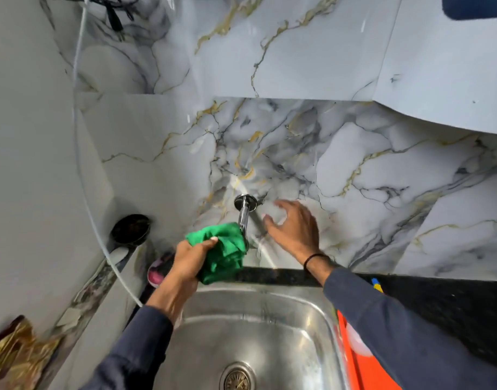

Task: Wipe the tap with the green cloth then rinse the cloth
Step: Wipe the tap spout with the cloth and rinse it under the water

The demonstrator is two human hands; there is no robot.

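Note:
A chrome tap [244, 210] sticks out of the marble wall above the steel sink [258, 327]. My left hand [189, 260] grips a bunched green cloth [226, 249] and presses it against the tap's lower part, which the cloth hides. My right hand [293, 226] hovers just right of the tap, fingers spread, holding nothing, close to the wall. No water is seen running.
A dark round dish [131, 229] sits on the left ledge, with a pink and black object [160, 268] below it. An orange item [359, 361] lies right of the sink on the black counter [438, 294]. A white cord [81, 153] hangs down the left wall.

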